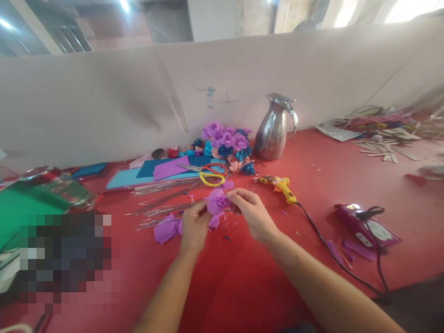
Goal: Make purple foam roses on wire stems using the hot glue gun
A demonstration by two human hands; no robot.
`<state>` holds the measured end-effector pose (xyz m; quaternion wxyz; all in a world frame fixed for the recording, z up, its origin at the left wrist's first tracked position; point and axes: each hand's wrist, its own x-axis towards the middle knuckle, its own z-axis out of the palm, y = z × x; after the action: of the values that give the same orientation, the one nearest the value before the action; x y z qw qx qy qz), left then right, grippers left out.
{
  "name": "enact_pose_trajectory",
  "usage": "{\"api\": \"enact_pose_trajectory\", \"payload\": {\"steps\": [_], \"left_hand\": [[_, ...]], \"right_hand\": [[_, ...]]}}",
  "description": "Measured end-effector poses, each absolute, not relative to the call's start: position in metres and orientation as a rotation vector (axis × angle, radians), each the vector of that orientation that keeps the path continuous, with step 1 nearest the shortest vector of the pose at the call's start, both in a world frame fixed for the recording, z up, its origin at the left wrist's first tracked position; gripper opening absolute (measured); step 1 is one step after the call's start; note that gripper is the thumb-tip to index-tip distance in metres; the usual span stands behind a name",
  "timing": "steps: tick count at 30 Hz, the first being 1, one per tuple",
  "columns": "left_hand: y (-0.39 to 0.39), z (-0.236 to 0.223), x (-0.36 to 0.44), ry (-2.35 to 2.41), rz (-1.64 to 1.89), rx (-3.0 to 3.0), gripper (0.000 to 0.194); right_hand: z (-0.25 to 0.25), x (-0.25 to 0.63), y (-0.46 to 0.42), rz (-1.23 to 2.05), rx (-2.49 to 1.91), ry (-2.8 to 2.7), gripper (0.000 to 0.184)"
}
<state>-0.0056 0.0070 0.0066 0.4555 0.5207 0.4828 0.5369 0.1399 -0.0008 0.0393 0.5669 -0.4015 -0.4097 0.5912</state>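
Both my hands meet over the red table (243, 277) around a purple foam flower (217, 201). My left hand (194, 226) is closed under the flower, gripping its lower left side. My right hand (251, 212) pinches the flower's right edge with thumb and fingers. Loose purple petals (166, 230) lie just left of my left hand. A bundle of thin metal wires (163, 203) lies beyond them.
A yellow glue gun (282, 186) lies right of my hands, its black cord running to a purple power strip (367, 226). Scissors (208, 173), coloured foam sheets (156, 172), a pile of finished flowers (225, 143) and a steel jug (274, 129) stand behind. Wooden sticks (385, 150) lie far right.
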Motion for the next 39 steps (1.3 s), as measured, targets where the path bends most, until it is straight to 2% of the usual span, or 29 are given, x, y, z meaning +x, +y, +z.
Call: {"api": "enact_pose_trajectory", "payload": {"steps": [11, 19, 22, 28, 39], "left_hand": [[0.0105, 0.0033, -0.0058, 1.14, 1.365, 1.193, 0.02], [0.0075, 0.0092, -0.0059, 1.18, 1.32, 1.277, 0.017], [0.0075, 0.0094, -0.007, 1.162, 1.317, 1.31, 0.017], [0.01, 0.0056, -0.0077, 1.176, 1.324, 1.33, 0.017], [0.0077, 0.0096, -0.0049, 1.215, 1.457, 1.258, 0.018]], "right_hand": [[0.0352, 0.1344, -0.0019, 1.536, -0.919, -0.818, 0.034], [0.0426, 0.1394, -0.004, 1.347, -0.916, -0.962, 0.013], [0.043, 0.1399, -0.0035, 1.353, -0.934, -0.981, 0.016], [0.0383, 0.1384, -0.0014, 1.53, -0.927, -0.844, 0.036], [0.038, 0.1385, -0.0037, 1.542, -1.049, -0.915, 0.023]]}}
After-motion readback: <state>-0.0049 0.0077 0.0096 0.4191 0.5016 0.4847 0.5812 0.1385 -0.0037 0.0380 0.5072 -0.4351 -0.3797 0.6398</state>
